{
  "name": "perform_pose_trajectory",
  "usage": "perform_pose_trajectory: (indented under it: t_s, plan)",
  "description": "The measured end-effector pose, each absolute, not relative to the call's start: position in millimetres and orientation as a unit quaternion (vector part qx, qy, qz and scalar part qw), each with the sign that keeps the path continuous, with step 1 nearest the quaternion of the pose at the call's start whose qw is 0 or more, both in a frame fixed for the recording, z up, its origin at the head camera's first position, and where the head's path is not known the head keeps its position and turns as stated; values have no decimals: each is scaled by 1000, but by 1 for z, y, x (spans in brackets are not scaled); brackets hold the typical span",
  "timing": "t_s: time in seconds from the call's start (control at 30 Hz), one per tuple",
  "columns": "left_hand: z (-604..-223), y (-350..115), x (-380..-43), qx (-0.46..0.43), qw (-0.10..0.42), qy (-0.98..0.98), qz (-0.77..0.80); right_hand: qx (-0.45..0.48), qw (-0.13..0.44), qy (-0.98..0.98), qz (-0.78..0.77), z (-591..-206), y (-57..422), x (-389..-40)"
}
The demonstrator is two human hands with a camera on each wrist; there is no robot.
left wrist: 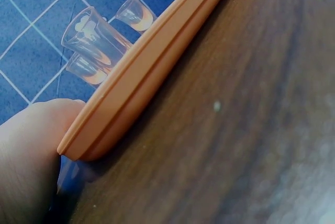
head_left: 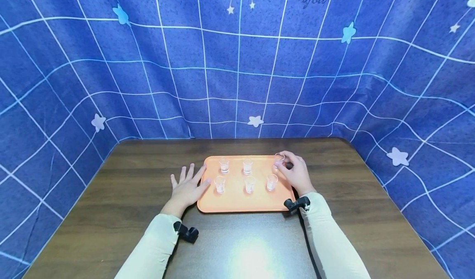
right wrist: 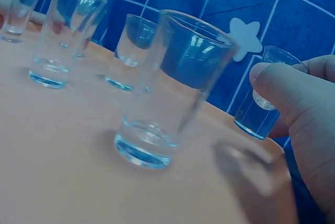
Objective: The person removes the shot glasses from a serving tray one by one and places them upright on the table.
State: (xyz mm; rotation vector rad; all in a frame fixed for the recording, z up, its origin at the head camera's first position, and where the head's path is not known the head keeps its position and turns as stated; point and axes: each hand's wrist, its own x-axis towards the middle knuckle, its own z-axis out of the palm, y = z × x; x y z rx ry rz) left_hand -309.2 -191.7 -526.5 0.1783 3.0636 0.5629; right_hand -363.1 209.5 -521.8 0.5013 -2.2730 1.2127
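Small clear shot glasses stand upright on an orange tray (head_left: 237, 205). My right hand (head_left: 295, 174) pinches one shot glass (right wrist: 256, 115) between thumb and fingers at the tray's far right corner; in the right wrist view its base is over the tray's edge area. Closest to that hand among the others is the front-right shot glass (head_left: 271, 183). Fingers spread, my left hand (head_left: 185, 191) lies by the tray's left edge, its thumb and forefinger touching the rim. The left wrist view shows part of this hand (left wrist: 31, 140) against the tray's corner.
Two shot glasses, a left one (head_left: 224, 165) and a middle one (head_left: 247, 166), make up the back row with the held one. Three form the front row. A brown wooden table (head_left: 148, 163) carries the tray, and a blue gridded curtain (head_left: 222, 85) surrounds it.
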Motion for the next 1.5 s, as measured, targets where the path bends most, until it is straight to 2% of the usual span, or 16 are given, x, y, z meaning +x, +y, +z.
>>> perform_pose_trajectory:
  t_s: [0.37,1.1,1.5]
  plan:
    - [-523,-191,-306,59,10,983,176,109,265,-854,435,-522,232,-359]
    - [-524,-190,-308,65,-7,980,186,107,266,-873,395,-523,283,-353]
    - [-524,-190,-305,61,1,980,188,81,243,-894,368,-528,296,-347]
